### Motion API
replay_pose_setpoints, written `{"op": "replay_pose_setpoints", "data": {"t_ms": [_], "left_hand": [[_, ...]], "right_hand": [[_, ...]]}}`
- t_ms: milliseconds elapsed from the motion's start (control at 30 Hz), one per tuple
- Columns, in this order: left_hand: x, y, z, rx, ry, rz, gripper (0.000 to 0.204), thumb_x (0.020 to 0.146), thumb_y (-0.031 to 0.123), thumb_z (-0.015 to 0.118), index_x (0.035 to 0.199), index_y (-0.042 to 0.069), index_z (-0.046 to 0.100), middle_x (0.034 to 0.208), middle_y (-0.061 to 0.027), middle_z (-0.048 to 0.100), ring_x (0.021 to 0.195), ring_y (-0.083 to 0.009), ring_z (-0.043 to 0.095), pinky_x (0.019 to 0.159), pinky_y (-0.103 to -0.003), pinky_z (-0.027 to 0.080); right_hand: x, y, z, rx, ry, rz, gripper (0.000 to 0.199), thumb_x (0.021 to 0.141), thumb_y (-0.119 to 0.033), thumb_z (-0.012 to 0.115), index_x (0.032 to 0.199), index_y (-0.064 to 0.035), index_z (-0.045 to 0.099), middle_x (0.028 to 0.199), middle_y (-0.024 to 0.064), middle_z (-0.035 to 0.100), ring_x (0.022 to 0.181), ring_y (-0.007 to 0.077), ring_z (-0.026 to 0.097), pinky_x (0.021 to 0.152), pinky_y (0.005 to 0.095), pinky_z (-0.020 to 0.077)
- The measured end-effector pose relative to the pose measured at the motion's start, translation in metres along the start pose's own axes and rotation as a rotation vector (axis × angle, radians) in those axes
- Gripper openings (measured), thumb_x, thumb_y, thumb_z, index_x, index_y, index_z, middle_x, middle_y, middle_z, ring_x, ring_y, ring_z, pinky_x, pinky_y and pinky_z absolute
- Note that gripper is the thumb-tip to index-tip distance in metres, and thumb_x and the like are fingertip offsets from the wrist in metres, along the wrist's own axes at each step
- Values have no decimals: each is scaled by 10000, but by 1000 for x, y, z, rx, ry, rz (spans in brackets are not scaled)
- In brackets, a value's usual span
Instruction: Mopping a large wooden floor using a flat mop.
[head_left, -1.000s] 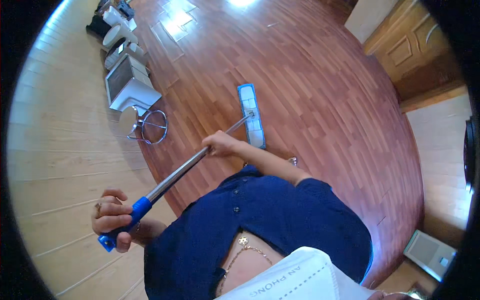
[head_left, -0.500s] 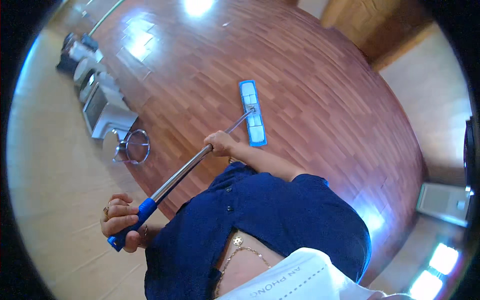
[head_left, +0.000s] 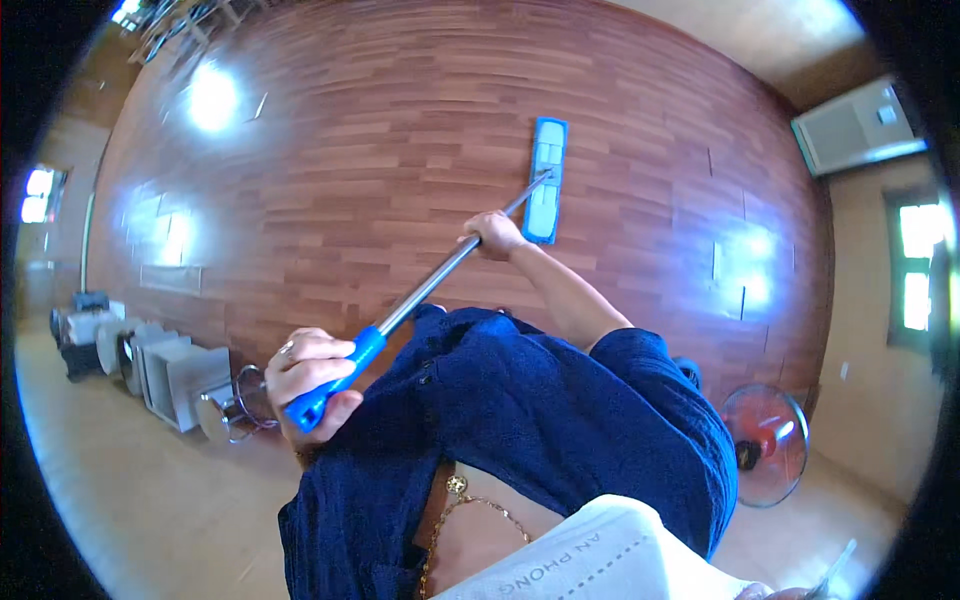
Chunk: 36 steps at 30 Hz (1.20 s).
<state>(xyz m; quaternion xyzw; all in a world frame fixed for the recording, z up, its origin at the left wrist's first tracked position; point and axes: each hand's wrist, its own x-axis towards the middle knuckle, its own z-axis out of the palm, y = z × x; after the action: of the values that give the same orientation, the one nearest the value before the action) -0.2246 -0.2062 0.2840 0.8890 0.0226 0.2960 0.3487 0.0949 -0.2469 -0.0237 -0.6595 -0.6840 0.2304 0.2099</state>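
The view has turned right within the last second, bringing a round fan [head_left: 768,442] into sight; the blue-edged mop head [head_left: 546,190] lies flat on the wooden floor [head_left: 640,130], now seemingly on a stretch facing the floor's right edge, well apart from it; the left hand [head_left: 302,375] curls around the blue grip [head_left: 350,368]; the right hand [head_left: 492,234] wraps the metal pole [head_left: 430,284]; the mop head's underside and right palm are hidden, the left hand partly covers a stool [head_left: 214,414], and clutter [head_left: 195,30] at the floor's far left corner is indistinct.
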Motion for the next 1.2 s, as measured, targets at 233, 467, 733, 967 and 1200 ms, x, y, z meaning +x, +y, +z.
{"op": "replay_pose_setpoints", "data": {"t_ms": [233,467,733,967,1200], "left_hand": [[51,-24,52,-184,-125,-129,288,730,284,783,884,79,650,914,-145,651,762,-279,634,667,-356,486],[90,-38,81,-469,-283,-127,279,706,214,810,896,73,662,940,-135,656,847,-264,627,732,-356,485],[78,-33,74,-650,-444,-180,305,682,94,756,973,65,670,1005,-141,640,854,-242,613,750,-349,464],[61,9,38,-552,-361,-146,338,626,120,818,926,64,673,916,-145,658,800,-271,638,726,-365,469],[38,57,3,-263,-237,134,289,684,291,806,820,82,660,814,-62,654,681,-240,580,670,-363,466]], "right_hand": [[-84,71,-24,51,407,110,374,791,-356,715,617,-90,519,627,128,562,654,366,579,596,456,445],[-175,77,-31,-3,498,376,328,725,-333,728,598,-90,548,641,116,588,708,350,604,652,463,477],[-225,12,-10,8,534,538,264,717,-217,707,587,-76,526,664,106,603,718,335,608,667,448,473],[-227,-34,-1,57,438,462,358,757,-294,718,587,-69,498,618,115,553,681,346,580,650,458,428],[-169,-69,-6,257,397,223,368,740,-316,726,567,-74,510,603,128,561,646,359,578,623,463,429]]}}
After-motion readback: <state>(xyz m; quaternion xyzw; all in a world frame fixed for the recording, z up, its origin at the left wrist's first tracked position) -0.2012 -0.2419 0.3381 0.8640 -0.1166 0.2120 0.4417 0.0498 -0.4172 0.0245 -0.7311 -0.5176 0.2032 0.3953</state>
